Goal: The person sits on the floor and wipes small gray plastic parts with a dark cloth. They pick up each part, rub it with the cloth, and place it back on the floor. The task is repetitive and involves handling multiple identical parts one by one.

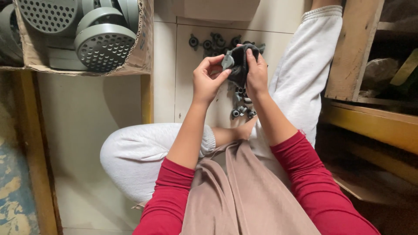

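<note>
While left grip [208, 79] pinches grey part [227, 62]; right grip [256, 73] clamps dark cloth [238, 65] vs. it.

A torn brown cardboard box [140, 48] sits top left, holding round grey perforated discs [103, 45].

floor [191, 95]: pale tiles | on it: small grey fittings [242, 111], scattered

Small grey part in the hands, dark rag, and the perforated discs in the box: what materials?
Small grey part: likely moulded plastic, matte, uniform grey. Dark cloth: soft fabric, folds over right hand. Perforated discs: probably plastic, matte grey; could be painted metal. Box: corrugated cardboard, torn brown edge.
</note>
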